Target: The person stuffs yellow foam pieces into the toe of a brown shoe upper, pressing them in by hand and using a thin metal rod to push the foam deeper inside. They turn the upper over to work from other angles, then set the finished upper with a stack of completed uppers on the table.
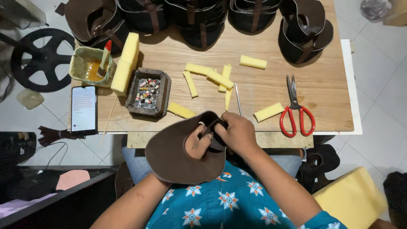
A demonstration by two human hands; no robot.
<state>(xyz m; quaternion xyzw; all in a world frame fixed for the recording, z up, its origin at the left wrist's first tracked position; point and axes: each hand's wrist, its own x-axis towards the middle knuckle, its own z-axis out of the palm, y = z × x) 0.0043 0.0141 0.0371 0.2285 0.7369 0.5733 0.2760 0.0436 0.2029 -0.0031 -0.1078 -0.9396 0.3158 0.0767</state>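
I hold a dark brown leather shoe upper (pixel 169 157) over my lap at the table's near edge. My left hand (pixel 198 145) is under the piece and shows through its oval opening, gripping it from below. My right hand (pixel 237 133) pinches the brown strap at the opening's right side. Several yellow foam strips (pixel 207 76) lie on the wooden table (pixel 271 51) just beyond my hands, next to a thin metal rod (pixel 238 98).
Red-handled scissors (pixel 296 114) lie at the right. A dark tray of small bits (pixel 148 92), a foam block (pixel 126 63), a glue pot with brush (pixel 91 65) and a phone (pixel 83 109) sit at the left. Stacked brown uppers (pixel 199 19) line the far edge.
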